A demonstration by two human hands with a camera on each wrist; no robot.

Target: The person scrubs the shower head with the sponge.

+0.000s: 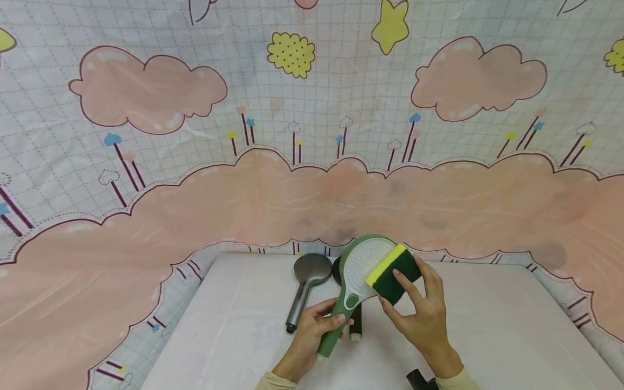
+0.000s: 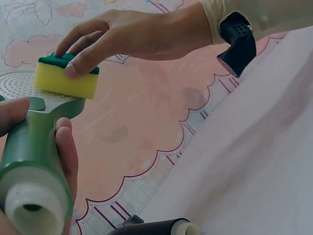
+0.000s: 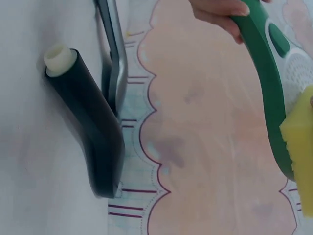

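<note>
Sponge (image 1: 394, 275): on the right part of the spray face (image 1: 363, 260), overlapping its rim; yellow side toward the face and apparently touching it, green side outward.
Sponge axis: long edge slants from lower left to upper right in the head view, roughly along the run of the handle (image 1: 329, 342).
Right hand (image 1: 424, 314): thumb and fingers pinch the sponge from the right; nearer of the two hands to the spray face.
Green head (image 1: 343, 310): raised above the worktop (image 1: 219, 336), between the hands; spray face at the upper end, handle slanting down to the left.
Left hand (image 1: 312, 330): wrapped round the handle, thumb near the button (image 1: 352, 301).
Hand spacing: apart; left lower, right higher and to the right.
Governing relation (judged): bare spray face lies left of the sponge, away from the right hand; a stroke across it would depend on the yellow side lying flat and the handle being steadied.
Grey head (image 1: 312, 268): on the worktop, left of the green head.
Black head (image 1: 356, 322): on the worktop, partly hidden behind the green head.
</note>
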